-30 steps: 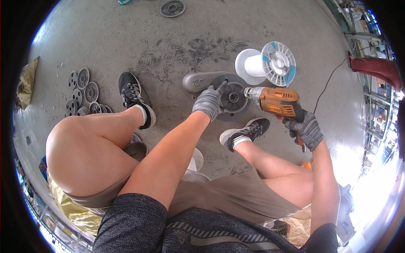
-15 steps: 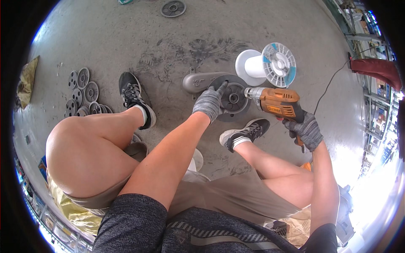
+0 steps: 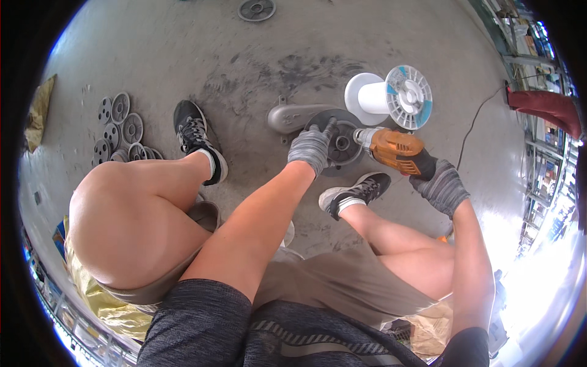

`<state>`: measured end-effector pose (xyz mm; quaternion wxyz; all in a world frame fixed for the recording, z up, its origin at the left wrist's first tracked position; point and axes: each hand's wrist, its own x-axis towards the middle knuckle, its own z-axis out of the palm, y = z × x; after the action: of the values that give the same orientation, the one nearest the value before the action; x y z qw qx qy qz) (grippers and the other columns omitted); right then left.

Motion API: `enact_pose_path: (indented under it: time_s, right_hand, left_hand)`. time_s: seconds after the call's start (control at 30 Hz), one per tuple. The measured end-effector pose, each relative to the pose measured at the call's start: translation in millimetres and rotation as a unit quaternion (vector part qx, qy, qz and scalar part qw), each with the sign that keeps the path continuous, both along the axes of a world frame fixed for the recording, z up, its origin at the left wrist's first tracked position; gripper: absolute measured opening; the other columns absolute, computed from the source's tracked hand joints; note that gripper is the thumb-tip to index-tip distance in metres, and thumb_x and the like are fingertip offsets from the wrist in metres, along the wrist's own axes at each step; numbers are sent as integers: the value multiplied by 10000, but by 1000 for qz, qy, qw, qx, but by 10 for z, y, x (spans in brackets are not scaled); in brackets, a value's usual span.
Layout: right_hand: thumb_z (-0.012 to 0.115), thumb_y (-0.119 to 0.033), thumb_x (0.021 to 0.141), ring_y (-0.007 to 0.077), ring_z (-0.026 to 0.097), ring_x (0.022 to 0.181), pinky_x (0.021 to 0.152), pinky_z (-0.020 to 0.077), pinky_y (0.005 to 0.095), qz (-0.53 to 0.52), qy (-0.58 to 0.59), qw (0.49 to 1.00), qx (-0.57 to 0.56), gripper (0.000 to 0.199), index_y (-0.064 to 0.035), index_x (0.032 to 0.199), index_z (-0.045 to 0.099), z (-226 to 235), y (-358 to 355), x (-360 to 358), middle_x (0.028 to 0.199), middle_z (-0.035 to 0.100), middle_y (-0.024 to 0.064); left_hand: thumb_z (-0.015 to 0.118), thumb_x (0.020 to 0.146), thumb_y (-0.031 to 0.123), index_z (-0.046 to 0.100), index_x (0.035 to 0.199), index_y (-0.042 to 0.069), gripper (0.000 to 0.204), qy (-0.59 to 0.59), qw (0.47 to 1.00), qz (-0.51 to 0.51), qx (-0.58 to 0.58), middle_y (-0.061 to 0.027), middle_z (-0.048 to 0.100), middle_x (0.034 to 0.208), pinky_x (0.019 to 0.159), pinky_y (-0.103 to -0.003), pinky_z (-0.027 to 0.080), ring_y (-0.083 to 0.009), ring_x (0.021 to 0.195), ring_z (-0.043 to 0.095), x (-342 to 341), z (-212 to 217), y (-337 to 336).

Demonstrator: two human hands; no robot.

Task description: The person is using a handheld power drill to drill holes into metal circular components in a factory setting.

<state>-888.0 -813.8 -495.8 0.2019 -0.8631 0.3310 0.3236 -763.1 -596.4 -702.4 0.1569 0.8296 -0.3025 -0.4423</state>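
A dark grey round wheel (image 3: pixel 347 144) with a raised hub lies over one end of a grey elongated metal cover (image 3: pixel 292 118) on the floor. My left hand (image 3: pixel 310 150), in a grey knit glove, grips the wheel's left side, with a finger stretched along its face. In my gloved right hand (image 3: pixel 443 186) is an orange and black power drill (image 3: pixel 398 150), held by its handle. The drill's chuck points left and meets the wheel's right edge in the view. Whether its tip touches the wheel I cannot make out.
A white spool (image 3: pixel 374 99) stands beyond the drill. Several grey wheels (image 3: pixel 132 128) lie in a group at the left, and another wheel (image 3: pixel 257 9) lies at the far edge. A dark cord (image 3: pixel 469 129) runs along the floor at the right. My shoes (image 3: pixel 197 137) flank the work.
My left hand has shifted slightly right on the wheel, its fingers closer together. The drill has tilted and moved a little left, its chuck nearer the wheel.
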Motion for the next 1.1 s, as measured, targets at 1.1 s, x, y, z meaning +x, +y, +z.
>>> enact_pose_path:
  time_s: [1.1]
  right_hand:
    - [729,-79,884,287,763,998,887,588,355,88,66,991,-71,322,-23,1201,709,23,97,191,1082,783,160]
  left_hand:
    - [807,880,199,286,1677,246,954,-16,999,22,-46,-207,610,1347,995,-466,570,-383,1223,648,20,-162,50]
